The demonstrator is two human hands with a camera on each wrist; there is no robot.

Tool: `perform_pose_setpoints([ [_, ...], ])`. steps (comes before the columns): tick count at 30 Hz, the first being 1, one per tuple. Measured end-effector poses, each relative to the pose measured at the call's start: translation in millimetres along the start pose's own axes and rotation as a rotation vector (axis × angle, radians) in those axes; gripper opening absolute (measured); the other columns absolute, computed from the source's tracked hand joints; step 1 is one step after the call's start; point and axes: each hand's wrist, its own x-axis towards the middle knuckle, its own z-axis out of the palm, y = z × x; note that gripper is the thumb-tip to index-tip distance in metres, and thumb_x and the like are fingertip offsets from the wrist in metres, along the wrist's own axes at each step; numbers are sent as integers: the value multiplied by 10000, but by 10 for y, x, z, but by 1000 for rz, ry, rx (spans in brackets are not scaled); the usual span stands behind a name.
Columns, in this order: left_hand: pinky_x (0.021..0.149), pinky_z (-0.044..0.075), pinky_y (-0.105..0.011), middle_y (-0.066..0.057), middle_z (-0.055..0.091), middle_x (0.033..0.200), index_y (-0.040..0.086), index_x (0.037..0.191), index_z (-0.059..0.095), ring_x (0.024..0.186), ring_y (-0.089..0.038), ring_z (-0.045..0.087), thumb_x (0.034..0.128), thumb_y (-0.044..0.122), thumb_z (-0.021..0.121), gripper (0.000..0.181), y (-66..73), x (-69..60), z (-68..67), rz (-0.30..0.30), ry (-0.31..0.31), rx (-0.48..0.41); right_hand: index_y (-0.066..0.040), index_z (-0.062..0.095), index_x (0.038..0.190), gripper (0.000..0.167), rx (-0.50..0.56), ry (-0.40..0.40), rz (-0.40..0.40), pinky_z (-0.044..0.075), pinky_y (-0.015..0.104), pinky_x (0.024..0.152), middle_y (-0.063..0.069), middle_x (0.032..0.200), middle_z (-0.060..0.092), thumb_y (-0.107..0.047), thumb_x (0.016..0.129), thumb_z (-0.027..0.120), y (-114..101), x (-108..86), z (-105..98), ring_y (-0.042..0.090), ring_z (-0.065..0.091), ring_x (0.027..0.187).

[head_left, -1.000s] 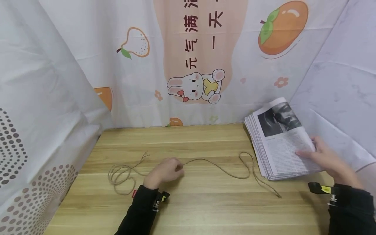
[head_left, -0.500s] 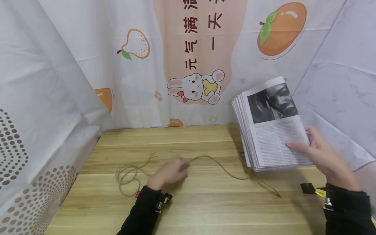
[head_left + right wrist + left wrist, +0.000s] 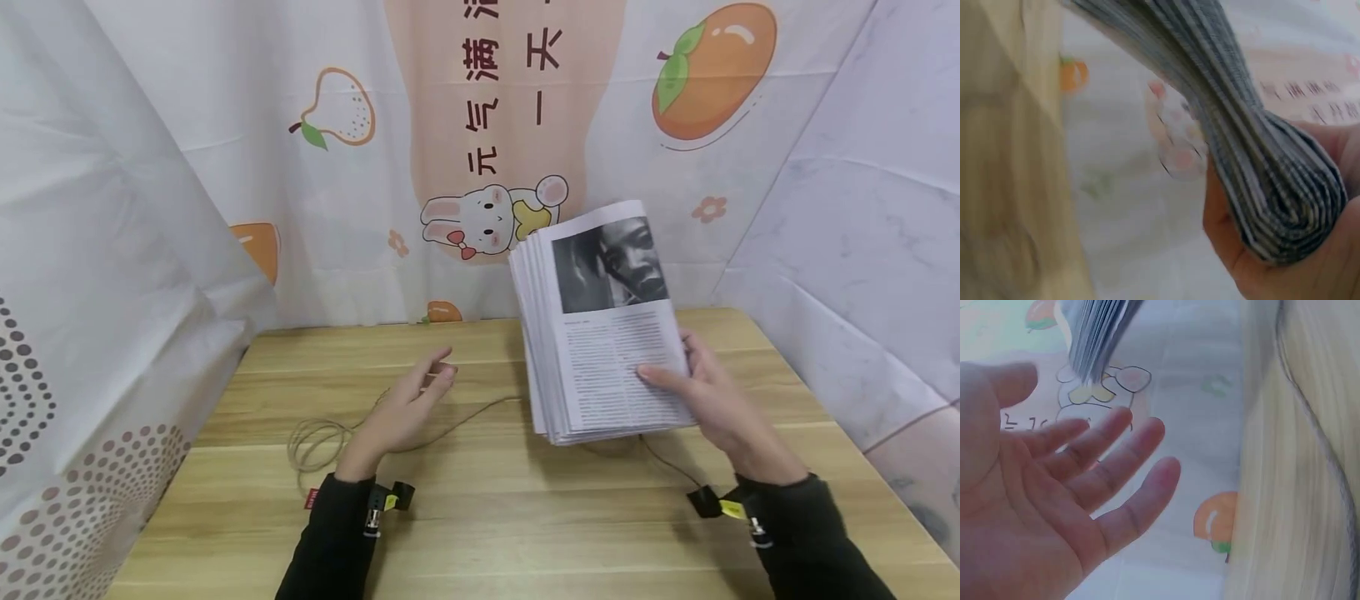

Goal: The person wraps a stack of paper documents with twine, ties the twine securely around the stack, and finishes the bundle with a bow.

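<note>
A thick folded newspaper [image 3: 615, 358] is held up off the table in my right hand [image 3: 720, 400], thumb across the front page and fingers behind. Its folded edge [image 3: 1291, 219] sits in the palm in the right wrist view. Left of it, my left hand [image 3: 401, 408] hovers with fingers spread and nothing in them; the left wrist view shows its palm [image 3: 1041, 506] facing the newspaper's page edges [image 3: 1094, 337]. Below both hands a thin brown cord [image 3: 472, 415] lies across the table, coiled at its left end and partly hidden behind the newspaper and the left hand.
The wooden table [image 3: 525, 533] meets a printed curtain [image 3: 337, 208] at the back. White sheets hang at the left [image 3: 112, 233] and right [image 3: 840, 233]. A small red tag [image 3: 311, 498] shows beside the left sleeve.
My right hand has lifted the newspaper off the table's right side and carried it left towards the middle. My left hand has let go of the cord, risen and spread its fingers.
</note>
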Motion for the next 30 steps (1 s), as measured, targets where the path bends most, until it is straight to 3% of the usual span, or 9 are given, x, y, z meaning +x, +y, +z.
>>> perform_pose_setpoints([
  [2, 1017, 466, -531, -117, 599, 1362, 99, 1587, 285, 1202, -305, 609, 1107, 424, 369, 586, -4, 8, -7, -19, -16, -55, -184, 349, 1342, 481, 42, -32, 49, 605, 421, 709, 18, 1077, 708, -6, 986, 620, 52, 49, 159, 238, 729, 871],
  [5, 1040, 444, -552, -151, 580, 1394, 110, 1616, 182, 1200, -345, 620, 1092, 525, 303, 680, -34, 32, 22, -92, -64, -125, -131, 293, 1377, 509, 85, -79, 105, 602, 431, 739, 48, 1094, 701, -24, 993, 610, 135, 134, 399, 257, 725, 890],
  [8, 1068, 404, -583, -234, 433, 1512, 92, 1629, 42, 1310, -409, 521, 1066, 607, 248, 791, -82, 52, 75, -173, -104, -192, -69, 241, 1407, 567, 94, -117, 144, 596, 433, 760, 75, 1111, 682, -37, 986, 620, 228, 201, 613, 264, 714, 901],
  [11, 959, 483, -614, -313, 301, 1549, 117, 1622, -76, 1295, -502, 490, 1052, 633, 255, 837, -140, 78, 139, -240, -149, -322, -52, 218, 1438, 619, 114, -156, 194, 592, 451, 770, 110, 1130, 669, -41, 978, 632, 325, 225, 764, 285, 707, 908],
  [14, 754, 579, -572, -318, 476, 1372, 161, 1610, -18, 1084, -467, 635, 1037, 633, 354, 831, -191, 104, 191, -300, -180, -423, -77, 230, 1465, 652, 124, -179, 242, 590, 472, 761, 145, 1137, 664, -54, 970, 653, 416, 215, 852, 311, 704, 908],
  [17, 657, 596, -520, -240, 618, 1181, 200, 1560, 120, 917, -358, 701, 1014, 578, 511, 771, -211, 100, 210, -317, -168, -405, -94, 233, 1488, 694, 116, -191, 273, 588, 493, 761, 174, 1142, 659, -70, 956, 679, 493, 200, 896, 335, 702, 911],
  [21, 615, 596, -508, -199, 673, 1109, 180, 1510, 203, 852, -343, 723, 989, 395, 663, 727, -236, 79, 199, -295, -149, -377, -99, 197, 1518, 783, 85, -242, 293, 585, 496, 771, 201, 1152, 656, -76, 932, 716, 578, 209, 902, 363, 701, 926],
  [26, 620, 599, -491, -190, 695, 1101, 135, 1498, 188, 849, -339, 733, 981, 237, 696, 732, -254, 57, 174, -282, -165, -382, -156, 157, 1575, 907, -8, -387, 249, 570, 490, 824, 218, 1223, 645, -78, 901, 759, 660, 246, 869, 391, 685, 1010],
  [30, 621, 601, -474, -183, 701, 1104, 121, 1495, 192, 849, -331, 734, 971, 191, 705, 737, -253, 21, 137, -287, -174, -374, -128, 258, 1555, 783, -75, -477, 223, 559, 482, 867, 201, 1248, 656, -136, 938, 740, 712, 282, 847, 390, 679, 1052],
])
